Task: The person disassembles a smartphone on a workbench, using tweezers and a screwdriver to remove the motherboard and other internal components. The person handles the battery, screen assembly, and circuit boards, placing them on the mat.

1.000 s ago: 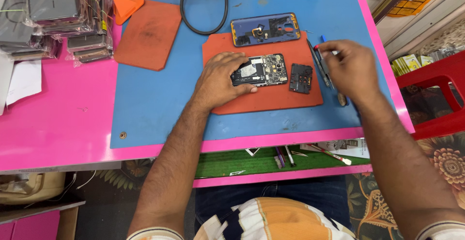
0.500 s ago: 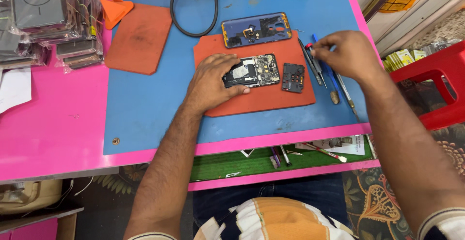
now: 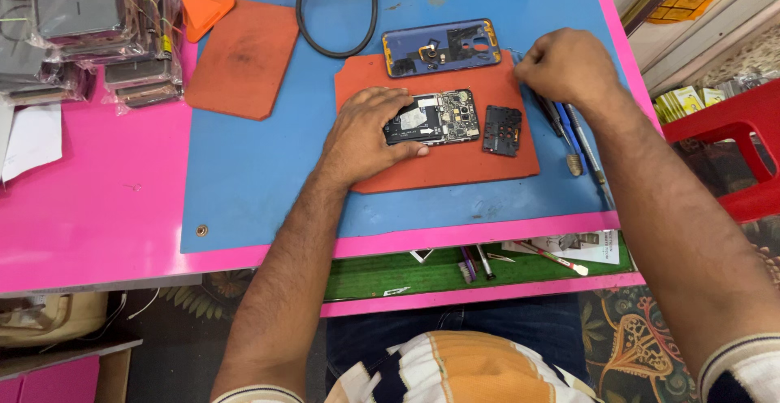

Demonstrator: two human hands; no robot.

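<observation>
Two bare hands work over an opened phone (image 3: 435, 116) on a pink bench: the left hand (image 3: 363, 135) lies flat across the phone's near end, fingers spread and thumb pressed along its lower edge, pinning it to the orange mat (image 3: 455, 167) beneath. Just right of that hand, past the phone's exposed circuit board, a small black cover plate (image 3: 502, 130) rests on the same mat, apart from the phone. Beyond the left hand's fingertips lies the phone's blue back shell (image 3: 443, 47), inside up, straddling the mat's far edge. The right hand (image 3: 565, 66) is curled into a loose fist at the mat's far right corner, fingers closed among a row of thin hand tools (image 3: 573, 139) lying on the blue work mat (image 3: 244, 184); whether it grips one cannot be told. Farther left of the left hand sits a second orange mat (image 3: 244, 58), with an orange plastic pick (image 3: 203, 10) at its far corner.
</observation>
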